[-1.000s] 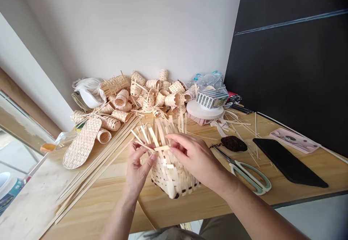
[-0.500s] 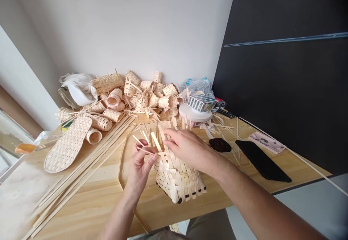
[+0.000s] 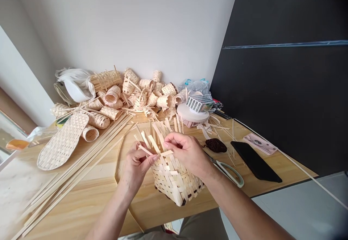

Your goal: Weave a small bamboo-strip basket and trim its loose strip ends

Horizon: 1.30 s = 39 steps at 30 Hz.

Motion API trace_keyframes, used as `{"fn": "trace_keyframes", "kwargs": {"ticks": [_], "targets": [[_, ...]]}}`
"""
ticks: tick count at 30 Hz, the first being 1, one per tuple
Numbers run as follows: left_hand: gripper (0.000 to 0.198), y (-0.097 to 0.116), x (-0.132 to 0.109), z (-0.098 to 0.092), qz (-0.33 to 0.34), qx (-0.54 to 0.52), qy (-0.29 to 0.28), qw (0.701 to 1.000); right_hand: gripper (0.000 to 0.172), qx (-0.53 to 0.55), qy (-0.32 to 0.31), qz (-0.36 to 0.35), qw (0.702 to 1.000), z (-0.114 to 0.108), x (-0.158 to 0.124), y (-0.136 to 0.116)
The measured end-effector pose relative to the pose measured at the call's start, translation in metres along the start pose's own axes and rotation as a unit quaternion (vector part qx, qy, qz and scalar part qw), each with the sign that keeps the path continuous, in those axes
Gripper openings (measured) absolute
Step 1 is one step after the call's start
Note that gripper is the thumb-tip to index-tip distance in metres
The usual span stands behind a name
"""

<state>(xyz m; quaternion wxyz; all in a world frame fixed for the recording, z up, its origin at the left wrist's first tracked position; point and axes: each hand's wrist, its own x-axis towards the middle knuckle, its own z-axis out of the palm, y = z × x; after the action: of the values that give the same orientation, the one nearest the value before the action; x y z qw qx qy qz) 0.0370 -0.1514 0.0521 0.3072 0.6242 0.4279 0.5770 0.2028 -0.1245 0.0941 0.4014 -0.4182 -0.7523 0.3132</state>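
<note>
A half-woven basket (image 3: 178,183) of pale flat wood strips stands tilted at the table's front edge, with dark strips along its base and loose upright strips (image 3: 154,144) fanning from its top. My left hand (image 3: 136,165) is closed at its left rim, thumb and finger pinching a strip (image 3: 145,150). A short strip end (image 3: 166,153) sticks out to the right of that thumb. My right hand (image 3: 189,152) is over the far right rim, thumb and index finger pinched at an upright strip. Its other fingers are curled, and it hides part of the basket's top.
Many small woven baskets (image 3: 112,94) are heaped against the wall. A flat woven oval (image 3: 63,140) and long strips (image 3: 78,167) lie left. To the right are scissors (image 3: 231,173), dark brown yarn (image 3: 216,145), a black phone-like slab (image 3: 255,160) and a white round stand (image 3: 193,113).
My right hand has lowered slightly and its fingers have drawn into a pinch. A strip end now shows beside my left thumb. The scissors have come into sight beyond my right forearm.
</note>
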Motion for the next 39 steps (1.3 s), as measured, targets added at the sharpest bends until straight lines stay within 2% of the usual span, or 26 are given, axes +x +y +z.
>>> {"fn": "trace_keyframes", "kwargs": {"ticks": [3, 5, 6, 8, 12, 14, 17, 21, 23, 27, 29, 31, 35, 39], "targets": [[0.018, 0.007, -0.004, 0.004, -0.104, -0.072, -0.007, 0.992, 0.012, 0.007, 0.011, -0.006, 1.0, 0.001, -0.001, -0.001], [0.032, 0.008, -0.009, 0.009, -0.143, -0.122, 0.026, 0.982, 0.013, 0.004, 0.022, -0.008, 1.0, 0.002, -0.001, -0.002], [0.038, 0.007, -0.011, 0.011, -0.134, -0.135, 0.051, 0.98, 0.014, -0.004, 0.029, -0.01, 1.0, 0.003, -0.002, -0.003], [0.041, 0.003, -0.016, 0.012, -0.078, -0.118, 0.104, 0.985, 0.015, -0.028, 0.046, -0.011, 0.998, 0.004, -0.002, -0.003], [0.036, -0.004, -0.023, 0.007, 0.022, -0.042, 0.185, 0.981, 0.013, -0.044, 0.07, -0.002, 0.997, 0.004, -0.002, -0.003], [0.023, -0.003, -0.025, 0.006, 0.036, -0.06, 0.168, 0.983, 0.013, -0.041, 0.07, -0.001, 0.997, 0.003, -0.002, -0.003], [0.007, 0.001, -0.024, 0.011, 0.026, -0.086, 0.089, 0.992, 0.012, -0.043, 0.074, -0.002, 0.996, 0.004, -0.004, -0.002], [0.012, 0.003, -0.018, 0.019, 0.043, -0.062, 0.049, 0.996, 0.009, -0.041, 0.087, -0.018, 0.995, 0.004, -0.01, 0.0], [0.014, 0.001, -0.015, 0.021, 0.056, -0.067, 0.047, 0.995, 0.007, -0.022, 0.086, -0.036, 0.995, 0.002, -0.014, 0.001], [0.011, -0.003, -0.013, 0.019, 0.089, -0.073, 0.051, 0.992, 0.025, 0.008, 0.034, -0.113, 0.993, -0.004, -0.025, 0.002], [0.012, -0.003, -0.014, 0.017, 0.104, -0.059, 0.042, 0.992, 0.018, -0.033, 0.025, -0.136, 0.99, -0.004, -0.027, 0.001], [0.013, -0.002, -0.016, 0.017, 0.112, -0.041, 0.03, 0.992, 0.005, -0.071, 0.042, -0.138, 0.987, 0.0, -0.028, -0.001], [0.012, 0.0, -0.02, 0.018, 0.119, -0.029, 0.036, 0.992, 0.019, -0.089, 0.095, -0.151, 0.98, 0.008, -0.031, 0.0], [0.013, 0.0, -0.025, 0.021, 0.122, -0.025, 0.052, 0.991, 0.018, -0.087, 0.123, -0.187, 0.971, 0.007, -0.036, 0.003]]}}
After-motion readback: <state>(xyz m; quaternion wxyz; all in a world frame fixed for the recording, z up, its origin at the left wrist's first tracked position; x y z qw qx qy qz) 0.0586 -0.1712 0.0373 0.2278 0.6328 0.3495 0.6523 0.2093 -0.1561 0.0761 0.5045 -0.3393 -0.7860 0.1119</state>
